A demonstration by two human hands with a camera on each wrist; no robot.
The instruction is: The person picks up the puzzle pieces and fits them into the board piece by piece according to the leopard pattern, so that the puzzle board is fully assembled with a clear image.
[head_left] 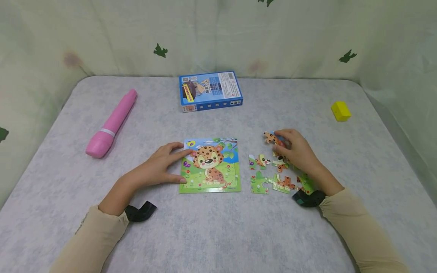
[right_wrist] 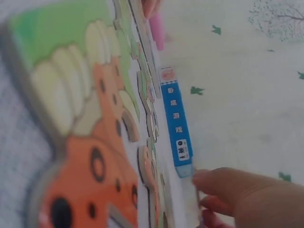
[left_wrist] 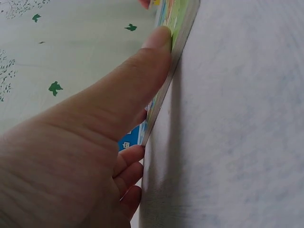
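A square leopard puzzle board lies flat on the table in the head view. My left hand rests at its left side, thumb on the lower left corner and index finger on the picture. In the left wrist view the thumb presses the board's top face near its edge, other fingers beside the rim. To the board's right, my right hand pinches a spotted puzzle piece between thumb and fingers, above several loose pieces. Among those are a green flowered piece and a spotted piece; the hand partly covers others.
Behind the board lies a blue puzzle box. A pink microphone-shaped object lies at the left, and a yellow block sits at the far right. A patterned curtain hangs behind the table's back edge.
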